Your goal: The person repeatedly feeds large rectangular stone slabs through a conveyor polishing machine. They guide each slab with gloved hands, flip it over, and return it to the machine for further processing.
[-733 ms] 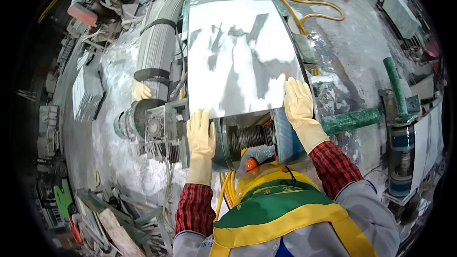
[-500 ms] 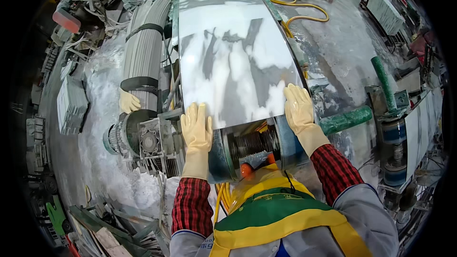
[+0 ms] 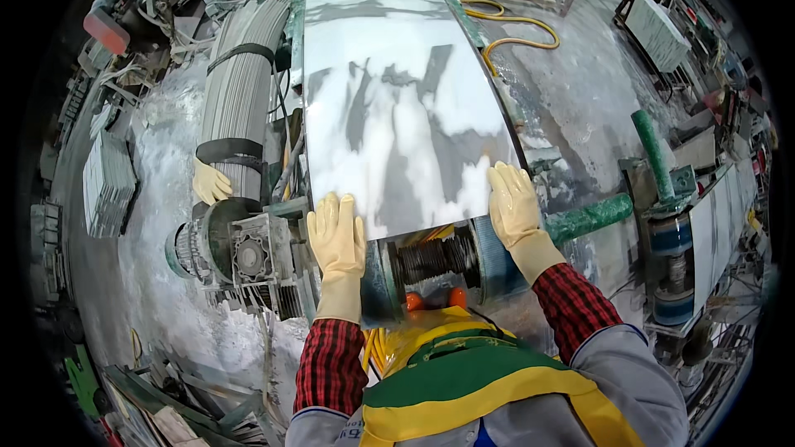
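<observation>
A long, glossy white-and-grey marble-patterned slab point(image 3: 406, 141) stretches away from me over the roller machine. My left hand point(image 3: 337, 236), in a cream rubber glove, lies at its near left corner with fingers straight and pointing forward. On the opposite near corner rests my right hand point(image 3: 515, 203), gloved alike, fingers extended over the right edge. Neither hand wraps round the slab; the thumbs' undersides are hidden. Just below the near edge are blue rollers point(image 3: 499, 257) with a dark ribbed shaft point(image 3: 436, 259) between them.
Left of the slab lies a strapped bundle of pale strips point(image 3: 236, 95), a cream glove point(image 3: 211, 182) and a motor point(image 3: 192, 248). Green bars point(image 3: 590, 219) jut out at right. A yellow hose point(image 3: 530, 23) curls on the floor. Stacked slabs point(image 3: 110, 182) stand far left.
The slab's near edge has come slightly closer to me over the rollers, and both hands have moved with it. The whole view has also shifted a little.
</observation>
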A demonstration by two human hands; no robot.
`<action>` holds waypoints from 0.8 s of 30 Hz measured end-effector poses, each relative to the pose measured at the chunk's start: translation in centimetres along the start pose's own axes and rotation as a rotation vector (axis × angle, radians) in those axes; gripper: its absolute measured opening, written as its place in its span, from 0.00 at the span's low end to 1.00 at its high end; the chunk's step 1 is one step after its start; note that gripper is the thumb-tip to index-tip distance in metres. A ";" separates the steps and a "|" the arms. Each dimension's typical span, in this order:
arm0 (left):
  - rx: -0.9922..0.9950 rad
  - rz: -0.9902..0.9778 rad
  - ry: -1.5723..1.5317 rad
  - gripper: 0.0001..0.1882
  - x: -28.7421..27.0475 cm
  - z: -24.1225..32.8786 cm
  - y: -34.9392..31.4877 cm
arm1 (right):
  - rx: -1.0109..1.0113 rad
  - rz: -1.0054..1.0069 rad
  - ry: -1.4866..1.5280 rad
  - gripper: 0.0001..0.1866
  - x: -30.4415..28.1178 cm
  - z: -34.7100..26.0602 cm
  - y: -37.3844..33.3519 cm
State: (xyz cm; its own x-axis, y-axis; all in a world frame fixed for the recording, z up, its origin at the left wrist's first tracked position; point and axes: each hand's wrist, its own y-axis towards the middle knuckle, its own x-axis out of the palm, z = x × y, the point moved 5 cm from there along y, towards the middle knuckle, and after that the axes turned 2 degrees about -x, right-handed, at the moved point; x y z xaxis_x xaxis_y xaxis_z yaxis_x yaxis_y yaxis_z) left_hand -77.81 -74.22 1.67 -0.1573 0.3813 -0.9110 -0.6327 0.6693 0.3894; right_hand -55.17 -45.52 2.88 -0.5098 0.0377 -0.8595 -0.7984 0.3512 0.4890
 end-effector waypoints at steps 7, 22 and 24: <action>-0.005 -0.006 0.022 0.26 0.4 -0.2 -0.5 | 0.023 0.015 0.068 0.21 -0.5 0.0 -0.9; -0.047 -0.062 0.019 0.27 -0.2 0.1 -1.5 | 0.089 -0.244 0.067 0.30 0.1 0.5 -0.5; -0.055 -0.062 0.021 0.27 -0.2 0.0 -1.8 | 0.022 -0.255 0.088 0.32 0.6 1.8 1.1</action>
State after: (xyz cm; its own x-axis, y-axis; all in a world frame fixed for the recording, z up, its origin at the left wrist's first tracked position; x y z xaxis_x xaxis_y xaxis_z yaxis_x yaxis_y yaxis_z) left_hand -76.63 -75.48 1.14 -0.1316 0.3265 -0.9360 -0.6823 0.6551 0.3245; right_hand -55.76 -43.44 2.57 -0.3197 -0.1357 -0.9378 -0.8981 0.3588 0.2543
